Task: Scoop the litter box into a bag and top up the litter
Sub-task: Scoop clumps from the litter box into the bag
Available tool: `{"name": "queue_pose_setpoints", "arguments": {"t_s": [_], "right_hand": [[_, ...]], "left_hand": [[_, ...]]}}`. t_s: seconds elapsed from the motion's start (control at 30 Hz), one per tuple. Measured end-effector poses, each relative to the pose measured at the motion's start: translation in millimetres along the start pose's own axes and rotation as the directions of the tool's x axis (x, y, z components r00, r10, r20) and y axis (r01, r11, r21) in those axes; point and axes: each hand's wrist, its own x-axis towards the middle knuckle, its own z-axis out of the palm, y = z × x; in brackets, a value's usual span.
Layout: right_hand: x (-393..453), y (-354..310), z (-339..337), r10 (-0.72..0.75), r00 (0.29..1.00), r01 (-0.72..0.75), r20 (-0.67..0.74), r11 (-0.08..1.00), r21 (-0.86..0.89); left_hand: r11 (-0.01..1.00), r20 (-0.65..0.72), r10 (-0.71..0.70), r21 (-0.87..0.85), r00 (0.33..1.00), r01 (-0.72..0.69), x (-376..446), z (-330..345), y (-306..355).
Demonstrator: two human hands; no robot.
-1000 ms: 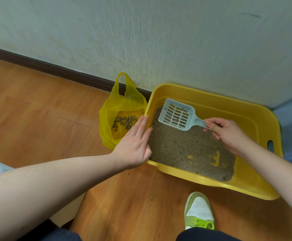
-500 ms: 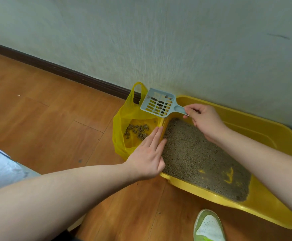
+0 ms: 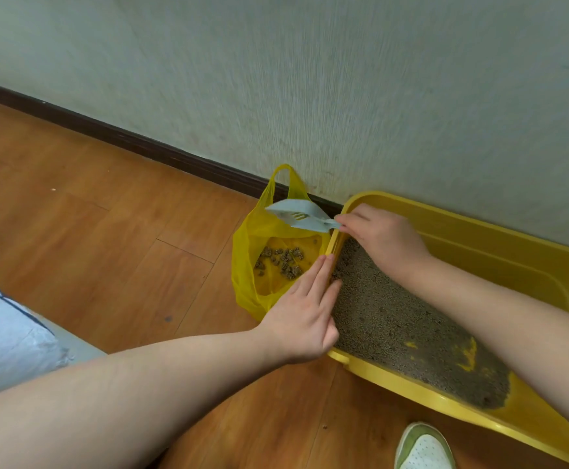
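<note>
Scoop [image 3: 298, 216] now tipped over yellow bag [image 3: 247, 265], right hand [image 3: 379, 236] pinching handle, left hand [image 3: 305, 314] fingers together.

Pale wall [image 3: 310, 79], wooden floor [image 3: 90, 214]

Yellow litter box [image 3: 499, 252] on floor against wall, grey-brown litter [image 3: 408, 330] inside. Yellow bag [image 3: 246, 265] open, touching box's left end (dark clumps at bottom). Pale blue slotted scoop [image 3: 296, 216] tilted above bag mouth.

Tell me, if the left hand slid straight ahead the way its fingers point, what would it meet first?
Probably the scoop over the bag; the left hand points along the box rim towards it, though depth is unclear.
</note>
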Motion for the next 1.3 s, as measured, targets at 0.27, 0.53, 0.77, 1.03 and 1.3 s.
{"name": "queue_pose_setpoints", "arguments": {"t_s": [0.27, 0.53, 0.77, 1.03, 1.3], "right_hand": [[-5.5, -5.2, 0.4, -0.244, 0.968, 0.25, 0.052, 0.948, -0.198], [-11.5, 0.7, -18.2, 0.015, 0.995, -0.016, -0.094, 1.0, -0.009], [-70.5, 20.5, -60.0, 0.426, 0.893, -0.391, -0.149, 0.895, 0.217], [-158.1, 69.9, -71.9, 0.697, 0.691, -0.716, 0.193, 0.697, 0.046], [-153.6, 81.7, -30.7, 0.749, 0.465, -0.849, 0.473, 0.528, -0.002]], "left_hand": [[1.0, 0.005, -0.007, 0.007, 1.0, 0.007, 0.2, -2.4, 1.0], [0.999, 0.027, -0.013, 0.03, 1.0, 0.012, 0.2, -2.8, 0.4], [1.0, 0.065, -0.016, 0.019, 0.998, 0.015, 0.1, -2.8, -0.4], [0.999, 0.08, -0.027, 0.034, 0.996, 0.025, 0.0, -1.7, 0.5], [0.998, 0.075, -0.035, 0.059, 0.997, 0.031, 0.1, -4.7, 3.8]]}}
